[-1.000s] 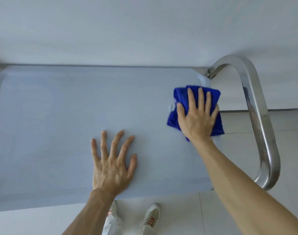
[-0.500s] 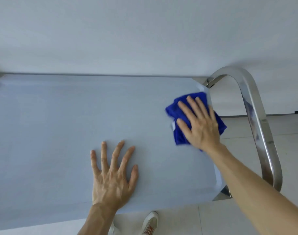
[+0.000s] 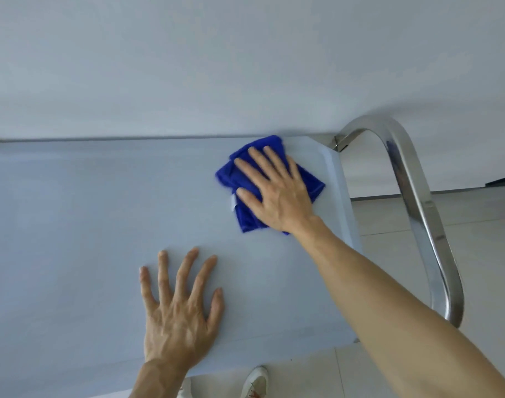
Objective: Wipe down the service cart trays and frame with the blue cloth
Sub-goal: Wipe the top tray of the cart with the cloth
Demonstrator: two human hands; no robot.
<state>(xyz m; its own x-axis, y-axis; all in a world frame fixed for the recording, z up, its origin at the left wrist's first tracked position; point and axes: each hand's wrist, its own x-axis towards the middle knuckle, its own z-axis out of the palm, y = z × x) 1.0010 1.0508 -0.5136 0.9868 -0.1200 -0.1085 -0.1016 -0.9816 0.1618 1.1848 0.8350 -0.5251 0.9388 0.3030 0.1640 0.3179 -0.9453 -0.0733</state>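
Two hands lie on the top tray [image 3: 73, 225] of the service cart, and the tray serves as the landmark for everything else. Nearest the viewer, below the tray's near edge, a white shoe [image 3: 255, 383] with reddish laces stands on the pale tiled floor [image 3: 481, 254]. On the tray's near part, the left hand [image 3: 179, 317] rests palm down, its grip apart: fingers spread and straight, flat against the bare tray and holding nothing. Farther in, toward the tray's far right corner, the right hand [image 3: 277, 193] presses flat on the blue cloth [image 3: 245, 179], fingers straight and slightly fanned, not curled round it. The cloth is bunched and folded, lies on the tray just inside its raised right rim, and its far tip reaches almost to the tray's back edge. A small white tag shows at the cloth's left side. Beyond the tray's right rim, the polished metal handle [image 3: 412, 196] of the frame loops from the far corner back toward the viewer. Behind the tray's far edge rises a plain pale wall [image 3: 245, 67].
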